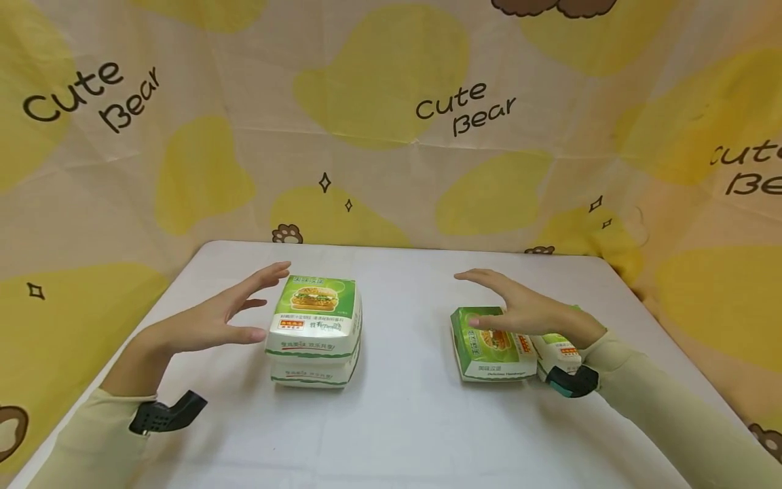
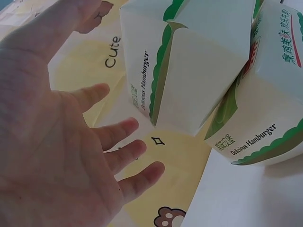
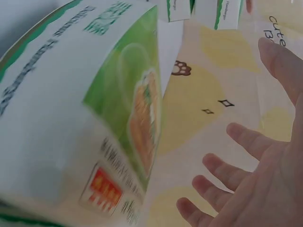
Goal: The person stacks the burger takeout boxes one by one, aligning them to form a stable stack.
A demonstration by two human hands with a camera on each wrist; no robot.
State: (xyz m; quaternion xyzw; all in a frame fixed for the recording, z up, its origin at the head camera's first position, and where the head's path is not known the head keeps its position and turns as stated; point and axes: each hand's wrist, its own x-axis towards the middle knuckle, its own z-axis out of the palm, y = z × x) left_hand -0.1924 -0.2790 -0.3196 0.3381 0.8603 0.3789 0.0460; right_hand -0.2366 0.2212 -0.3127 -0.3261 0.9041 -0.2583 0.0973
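Note:
On the left of the table, one green-and-white hamburger box [image 1: 314,326] sits on top of a second hamburger box [image 1: 310,373]. My left hand [image 1: 214,316] is just left of this stack, fingers spread and nothing in its grasp; the left wrist view shows a gap between the fingers and the box sides [image 2: 203,66]. On the right, my right hand [image 1: 525,302] hovers over another hamburger box [image 1: 497,371], its fingers apart and holding nothing. That box's printed lid [image 3: 61,109] fills the left of the right wrist view. A further box [image 1: 559,350] is partly hidden behind the right wrist.
A white table [image 1: 397,421] carries all the boxes. Behind it hangs a yellow patterned cloth [image 1: 379,183] with "Cute Bear" lettering, which also runs along both sides. Each wrist wears a black band [image 1: 168,413].

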